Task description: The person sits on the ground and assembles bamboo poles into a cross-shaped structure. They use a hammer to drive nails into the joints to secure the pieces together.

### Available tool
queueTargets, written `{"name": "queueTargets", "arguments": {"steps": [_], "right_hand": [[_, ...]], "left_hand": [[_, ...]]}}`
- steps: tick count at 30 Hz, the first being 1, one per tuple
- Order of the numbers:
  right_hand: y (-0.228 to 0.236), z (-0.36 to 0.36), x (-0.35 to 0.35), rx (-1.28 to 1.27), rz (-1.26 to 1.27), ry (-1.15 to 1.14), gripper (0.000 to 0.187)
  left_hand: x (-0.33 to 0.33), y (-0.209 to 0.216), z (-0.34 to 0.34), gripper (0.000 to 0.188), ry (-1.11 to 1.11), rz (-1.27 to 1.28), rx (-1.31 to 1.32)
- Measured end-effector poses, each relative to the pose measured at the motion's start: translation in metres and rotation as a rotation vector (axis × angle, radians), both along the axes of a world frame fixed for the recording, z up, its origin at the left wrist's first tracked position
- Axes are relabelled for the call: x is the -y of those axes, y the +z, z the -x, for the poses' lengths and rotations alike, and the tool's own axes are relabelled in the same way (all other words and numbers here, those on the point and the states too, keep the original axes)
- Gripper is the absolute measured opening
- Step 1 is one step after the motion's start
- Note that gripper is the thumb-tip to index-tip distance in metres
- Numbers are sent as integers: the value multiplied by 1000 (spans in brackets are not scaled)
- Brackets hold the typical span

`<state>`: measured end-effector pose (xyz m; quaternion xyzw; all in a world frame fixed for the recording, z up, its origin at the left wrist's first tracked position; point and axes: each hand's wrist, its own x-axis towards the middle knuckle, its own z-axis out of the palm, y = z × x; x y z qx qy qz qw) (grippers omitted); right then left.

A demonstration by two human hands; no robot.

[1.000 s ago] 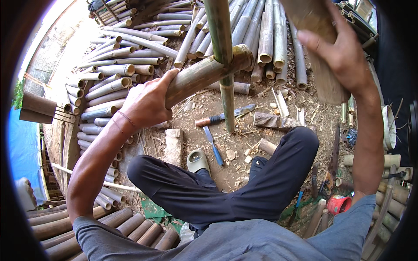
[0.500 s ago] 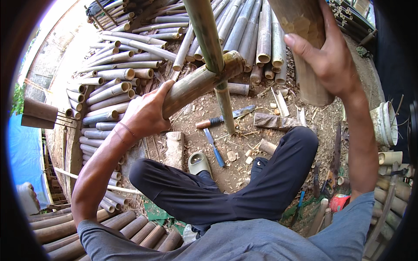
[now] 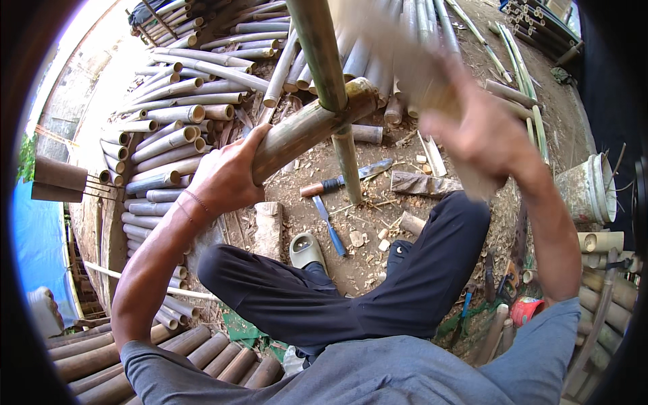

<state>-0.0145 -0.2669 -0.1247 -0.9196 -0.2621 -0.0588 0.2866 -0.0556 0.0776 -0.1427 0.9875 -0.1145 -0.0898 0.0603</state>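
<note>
A thick bamboo tube (image 3: 287, 145) is wrapped by my left hand (image 3: 226, 169) and slants up to the right. Through its far end runs a long, thinner green bamboo pole (image 3: 317, 50), whose lower end reaches down near the ground between my legs. My right hand (image 3: 482, 131) grips a thick wooden club (image 3: 405, 57), smeared by motion, whose upper end is close to the pole above the tube. On the ground below lie a large knife (image 3: 368, 170) with a wrapped wooden handle and a blue-handled chisel (image 3: 331, 229).
Stacked bamboo tubes (image 3: 162, 145) line the left side, with more bamboo (image 3: 361, 61) ahead. A short wood block (image 3: 422, 183), an upright-looking log piece (image 3: 268, 229) and chips lie around my feet. At right stand a whitish bucket (image 3: 587, 189) and a handsaw (image 3: 509, 280).
My right hand has swung the club to the left, tilting its upper end toward the pole. The left hand, tube and pole stay nearly in place.
</note>
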Motion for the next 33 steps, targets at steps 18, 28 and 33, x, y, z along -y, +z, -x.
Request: {"name": "queueTargets", "arguments": {"steps": [18, 28, 33], "right_hand": [[-6, 7, 20, -362, -116, 54, 99], [-68, 97, 26, -568, -1218, -202, 89], [-127, 116, 31, -757, -1502, -331, 92]], "left_hand": [[-5, -15, 2, 96, -77, 41, 20], [82, 71, -96, 56, 201, 1380, 768], [52, 60, -75, 23, 258, 1470, 827]]}}
